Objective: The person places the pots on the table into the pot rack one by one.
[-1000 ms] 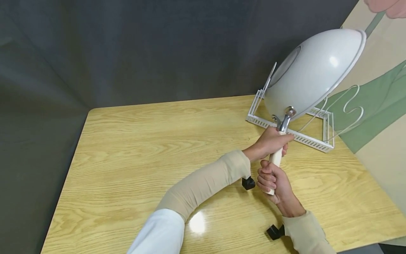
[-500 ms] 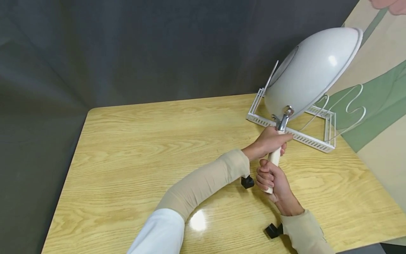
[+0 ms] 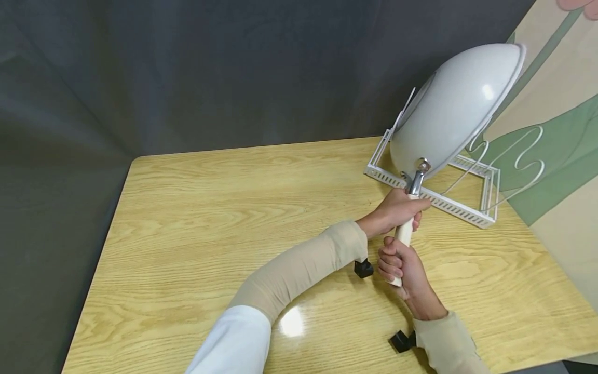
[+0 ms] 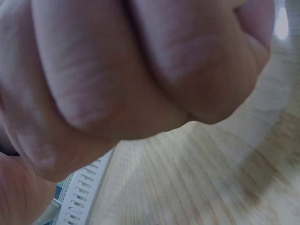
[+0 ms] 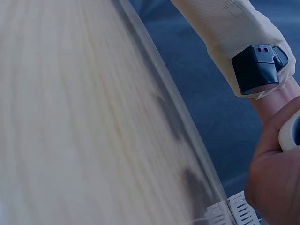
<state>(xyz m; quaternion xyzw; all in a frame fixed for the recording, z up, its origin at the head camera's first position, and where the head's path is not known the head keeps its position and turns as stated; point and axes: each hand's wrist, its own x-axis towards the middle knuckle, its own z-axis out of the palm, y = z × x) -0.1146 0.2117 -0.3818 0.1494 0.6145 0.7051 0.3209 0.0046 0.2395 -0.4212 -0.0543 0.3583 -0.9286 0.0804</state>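
A white wok (image 3: 460, 98) is tilted on its side at the back right, its outer wall facing me and its flat base turned left. My left hand (image 3: 398, 210) grips the pale handle (image 3: 404, 234) near the metal bracket. Just below it, my right hand (image 3: 405, 270) is curled round the handle's lower end. In the left wrist view, curled fingers (image 4: 117, 70) hide most of what they hold. The wok stands over a white slotted rack (image 3: 455, 205); contact between the two is hard to judge. The wok's inside is out of sight.
The wooden table (image 3: 210, 223) spreads left of the arms. Dark curtain cloth (image 3: 257, 72) hangs along its back edge. White curved wires (image 3: 530, 156) rise from the rack's right end beside a patterned wall (image 3: 556, 171). Black wrist cameras (image 3: 402, 342) hang below the sleeves.
The wok's upper rim has swung slightly left, while the rack appears a little further right in view. Both hands keep their grip on the handle.
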